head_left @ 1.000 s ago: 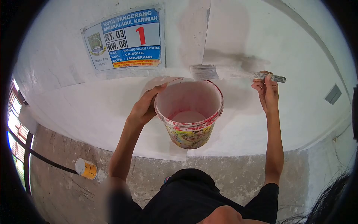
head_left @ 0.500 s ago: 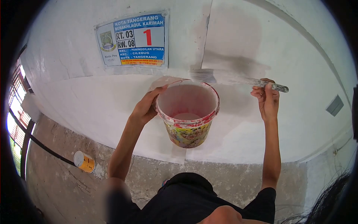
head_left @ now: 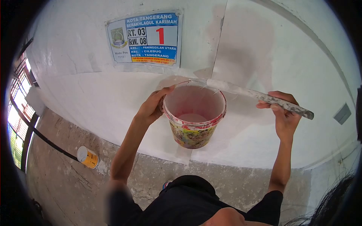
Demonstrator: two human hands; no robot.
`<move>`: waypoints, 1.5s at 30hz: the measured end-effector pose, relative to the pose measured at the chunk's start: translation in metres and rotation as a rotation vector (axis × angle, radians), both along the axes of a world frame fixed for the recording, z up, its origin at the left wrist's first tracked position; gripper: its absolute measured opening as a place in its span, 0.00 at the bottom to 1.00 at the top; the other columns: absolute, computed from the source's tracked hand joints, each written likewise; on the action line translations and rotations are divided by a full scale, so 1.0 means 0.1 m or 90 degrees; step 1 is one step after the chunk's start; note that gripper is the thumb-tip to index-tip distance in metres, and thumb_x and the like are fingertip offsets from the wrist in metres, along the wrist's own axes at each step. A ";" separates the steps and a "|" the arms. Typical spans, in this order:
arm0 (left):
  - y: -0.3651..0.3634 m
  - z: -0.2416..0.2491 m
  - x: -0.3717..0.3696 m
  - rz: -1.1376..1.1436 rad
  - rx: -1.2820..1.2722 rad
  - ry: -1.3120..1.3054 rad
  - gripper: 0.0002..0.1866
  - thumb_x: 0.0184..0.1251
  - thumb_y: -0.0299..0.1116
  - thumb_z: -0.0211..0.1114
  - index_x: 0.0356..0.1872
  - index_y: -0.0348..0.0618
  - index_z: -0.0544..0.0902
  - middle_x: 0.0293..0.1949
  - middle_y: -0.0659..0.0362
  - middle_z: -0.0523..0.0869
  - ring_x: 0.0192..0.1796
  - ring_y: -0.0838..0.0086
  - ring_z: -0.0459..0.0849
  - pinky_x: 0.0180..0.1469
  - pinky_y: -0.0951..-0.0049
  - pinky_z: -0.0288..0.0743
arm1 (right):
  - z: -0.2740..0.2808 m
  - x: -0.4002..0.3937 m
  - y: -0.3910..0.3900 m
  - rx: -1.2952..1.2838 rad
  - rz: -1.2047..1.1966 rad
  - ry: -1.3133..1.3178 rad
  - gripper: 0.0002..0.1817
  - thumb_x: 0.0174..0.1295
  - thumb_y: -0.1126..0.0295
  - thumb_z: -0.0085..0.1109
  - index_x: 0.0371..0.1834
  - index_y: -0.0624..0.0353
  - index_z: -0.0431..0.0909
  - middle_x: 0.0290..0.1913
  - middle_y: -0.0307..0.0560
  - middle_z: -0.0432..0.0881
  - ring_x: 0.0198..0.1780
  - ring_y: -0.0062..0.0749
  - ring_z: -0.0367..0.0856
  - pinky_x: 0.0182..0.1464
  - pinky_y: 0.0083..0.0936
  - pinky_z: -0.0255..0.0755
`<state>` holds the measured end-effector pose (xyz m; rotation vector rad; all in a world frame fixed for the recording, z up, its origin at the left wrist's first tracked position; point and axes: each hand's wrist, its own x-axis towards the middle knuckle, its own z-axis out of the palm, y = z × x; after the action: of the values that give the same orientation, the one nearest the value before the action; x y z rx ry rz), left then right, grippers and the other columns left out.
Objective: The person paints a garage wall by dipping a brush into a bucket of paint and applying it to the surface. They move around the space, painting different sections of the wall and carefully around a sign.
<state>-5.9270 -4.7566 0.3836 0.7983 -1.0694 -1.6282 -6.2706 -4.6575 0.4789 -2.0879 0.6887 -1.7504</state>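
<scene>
My left hand [head_left: 154, 104] grips the rim of a paint bucket [head_left: 196, 137] on its left side, holding it up in front of the wall. Red and white smears coat the bucket's rim, its outside is patterned in yellow and green, and pale paint [head_left: 191, 117] lies at the bottom. In my right hand [head_left: 283, 113] is the speckled handle of a paintbrush [head_left: 247, 91], fingers closed round it. The brush slants up to the left, its whitish bristles over the bucket's far rim.
A white wall [head_left: 139, 90] stands ahead, bearing an address sign [head_left: 145, 39] at upper left and a small grey plate [head_left: 342, 113] at right. On the concrete floor [head_left: 68, 180], a yellow can [head_left: 87, 157] lies at left near a black bar [head_left: 49, 143] and a barred opening.
The brush has turned and its handle end has dropped to the right, with my right hand moving right and down. The bucket stays in my left hand. The view has shifted slightly.
</scene>
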 end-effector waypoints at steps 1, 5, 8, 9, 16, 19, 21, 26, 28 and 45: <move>0.00 0.02 -0.02 -0.003 -0.003 0.007 0.21 0.70 0.44 0.60 0.53 0.35 0.78 0.42 0.58 0.86 0.39 0.78 0.85 0.41 0.75 0.80 | 0.03 0.04 0.01 0.018 0.013 0.031 0.11 0.63 0.79 0.58 0.48 0.72 0.76 0.36 0.57 0.85 0.37 0.43 0.88 0.42 0.34 0.85; -0.10 -0.02 0.02 -0.051 -0.017 0.001 0.25 0.70 0.45 0.60 0.60 0.38 0.75 0.52 0.54 0.82 0.53 0.71 0.81 0.52 0.69 0.78 | 0.22 0.19 0.05 0.053 -0.064 0.155 0.12 0.60 0.83 0.62 0.47 0.71 0.79 0.39 0.55 0.86 0.41 0.36 0.88 0.44 0.25 0.83; -0.13 0.02 0.02 -0.077 -0.035 0.025 0.24 0.71 0.44 0.59 0.60 0.38 0.75 0.53 0.54 0.82 0.54 0.71 0.80 0.54 0.68 0.76 | 0.40 0.31 0.09 0.043 -0.131 0.218 0.13 0.59 0.80 0.65 0.47 0.70 0.80 0.40 0.51 0.86 0.42 0.30 0.87 0.43 0.22 0.82; -0.12 0.06 0.02 -0.085 -0.035 0.025 0.24 0.71 0.44 0.59 0.60 0.38 0.75 0.53 0.54 0.82 0.54 0.71 0.80 0.54 0.68 0.76 | 0.48 0.37 0.10 0.045 -0.139 0.217 0.13 0.59 0.80 0.65 0.47 0.70 0.80 0.40 0.51 0.86 0.42 0.30 0.87 0.43 0.22 0.82; -0.23 0.09 0.10 -0.132 -0.053 0.054 0.21 0.72 0.40 0.57 0.56 0.32 0.76 0.44 0.57 0.85 0.40 0.78 0.84 0.40 0.76 0.79 | 1.09 0.81 0.12 -0.103 -0.212 0.229 0.12 0.65 0.76 0.60 0.47 0.72 0.79 0.37 0.55 0.86 0.37 0.35 0.88 0.43 0.26 0.83; -0.29 0.07 0.15 -0.149 -0.047 0.053 0.21 0.73 0.40 0.57 0.56 0.33 0.76 0.41 0.58 0.85 0.36 0.80 0.84 0.36 0.78 0.79 | 1.23 0.92 0.19 -0.187 -0.276 0.240 0.12 0.67 0.74 0.58 0.47 0.73 0.79 0.36 0.55 0.86 0.36 0.35 0.88 0.44 0.28 0.84; -0.24 0.06 0.18 -0.160 -0.044 0.062 0.20 0.72 0.40 0.57 0.55 0.33 0.76 0.39 0.59 0.85 0.35 0.81 0.84 0.35 0.79 0.79 | 1.24 0.89 0.29 -0.365 -0.328 0.266 0.12 0.68 0.73 0.57 0.46 0.73 0.79 0.35 0.57 0.86 0.36 0.36 0.88 0.43 0.28 0.84; -0.21 0.14 0.32 -0.115 -0.045 0.016 0.23 0.71 0.43 0.60 0.55 0.33 0.76 0.38 0.60 0.85 0.33 0.82 0.82 0.34 0.78 0.77 | 0.44 1.08 0.51 0.097 -0.485 0.288 0.23 0.49 0.75 0.75 0.50 0.64 0.81 0.43 0.49 0.85 0.45 0.35 0.86 0.47 0.23 0.80; -0.35 0.05 0.38 -0.144 -0.041 0.021 0.23 0.70 0.43 0.60 0.55 0.33 0.76 0.37 0.60 0.84 0.33 0.82 0.81 0.32 0.78 0.76 | 0.19 1.10 0.30 -0.521 -0.339 0.586 0.20 0.52 0.69 0.75 0.45 0.67 0.81 0.37 0.59 0.83 0.35 0.40 0.86 0.31 0.27 0.83; -0.06 -0.89 0.44 -0.047 -0.096 -0.046 0.22 0.68 0.38 0.64 0.55 0.29 0.78 0.33 0.57 0.84 0.23 0.82 0.79 0.18 0.80 0.72 | -0.92 1.19 0.98 -0.018 -0.288 0.324 0.25 0.51 0.71 0.75 0.54 0.61 0.78 0.37 0.51 0.87 0.36 0.34 0.88 0.39 0.28 0.84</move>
<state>-5.8830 -4.7624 0.2949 0.7297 -1.2698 -1.5695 -6.1518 -4.5596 0.3871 -2.5748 1.3752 -1.4167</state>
